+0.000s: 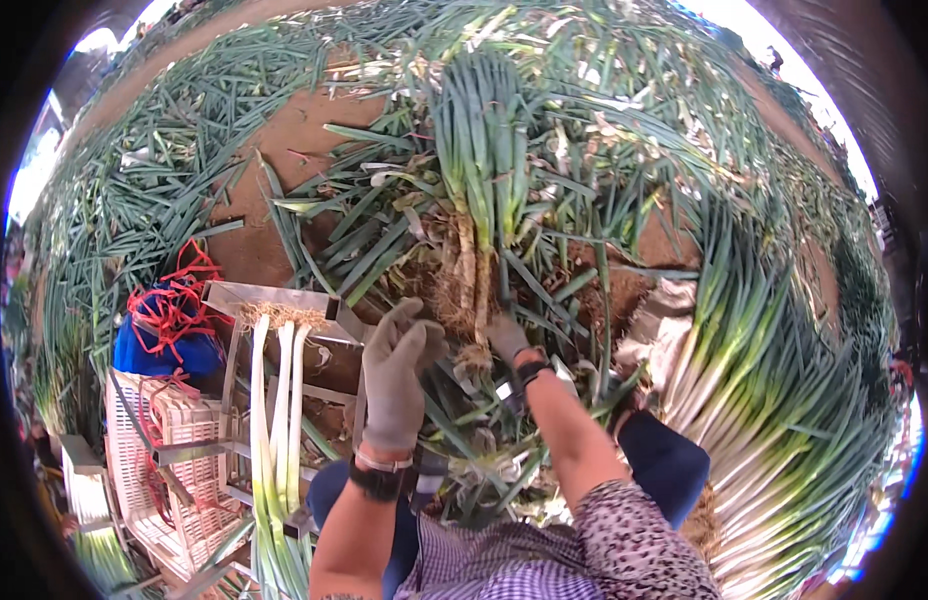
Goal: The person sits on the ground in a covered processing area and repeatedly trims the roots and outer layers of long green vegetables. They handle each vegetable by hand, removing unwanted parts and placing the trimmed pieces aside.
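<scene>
Long green onions (484, 150) lie in front of me, leaves pointing away, with brown, soil-covered stalks and roots toward me. My gloved right hand (506, 338) is closed at the root end of one dirty stalk (482, 300); its fingertips are partly hidden. To the left of those roots, my gloved left hand (392, 375) is raised with its fingers bent and apart, holding nothing. Beside it, several peeled onions with white stalks (284, 390) rest on a metal frame (274, 300), roots against its far bar.
A large row of white-stalked onions (764, 420) lies at my right. Left of the frame are a pale plastic basket (159, 470) and a blue bundle (169, 335) with red ties (184, 300). Cut leaves (184, 150) cover much of the brown ground (264, 230).
</scene>
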Available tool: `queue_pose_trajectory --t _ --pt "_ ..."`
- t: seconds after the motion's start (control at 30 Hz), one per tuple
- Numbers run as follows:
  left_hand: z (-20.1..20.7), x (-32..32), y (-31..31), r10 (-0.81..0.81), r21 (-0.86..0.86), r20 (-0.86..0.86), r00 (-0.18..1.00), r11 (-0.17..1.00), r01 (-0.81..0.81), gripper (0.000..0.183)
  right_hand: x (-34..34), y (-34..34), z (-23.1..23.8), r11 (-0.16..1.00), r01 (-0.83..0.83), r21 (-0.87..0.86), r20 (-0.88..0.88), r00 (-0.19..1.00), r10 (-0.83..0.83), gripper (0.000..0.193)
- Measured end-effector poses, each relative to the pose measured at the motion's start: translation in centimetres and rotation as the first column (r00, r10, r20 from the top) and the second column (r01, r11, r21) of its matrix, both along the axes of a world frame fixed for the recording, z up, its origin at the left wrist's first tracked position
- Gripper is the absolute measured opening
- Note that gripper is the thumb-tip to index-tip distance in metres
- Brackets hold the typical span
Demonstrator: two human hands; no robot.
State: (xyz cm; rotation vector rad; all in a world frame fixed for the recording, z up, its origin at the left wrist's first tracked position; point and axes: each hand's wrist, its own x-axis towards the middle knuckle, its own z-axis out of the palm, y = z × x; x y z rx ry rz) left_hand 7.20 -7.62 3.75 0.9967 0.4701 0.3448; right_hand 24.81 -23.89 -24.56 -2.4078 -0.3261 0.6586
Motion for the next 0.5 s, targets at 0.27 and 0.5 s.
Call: queue_pose_trajectory --t 0.27,0.5 --pt "1.7 0.2 0.9 -0.009 -0.023 -0.039 0.999 1.0 0.008 0.033 -2.4 3.2 0.3 0.939 0.307 0.153 -0.289 0.923 -0.255 0.068" --pt "0.2 -0.7 1.0 -0.031 0.005 -0.014 0.999 1.0 0.031 0.032 -10.8 -8.1 14.2 0.42 0.69 0.589 -0.807 0.535 0.252 0.043"
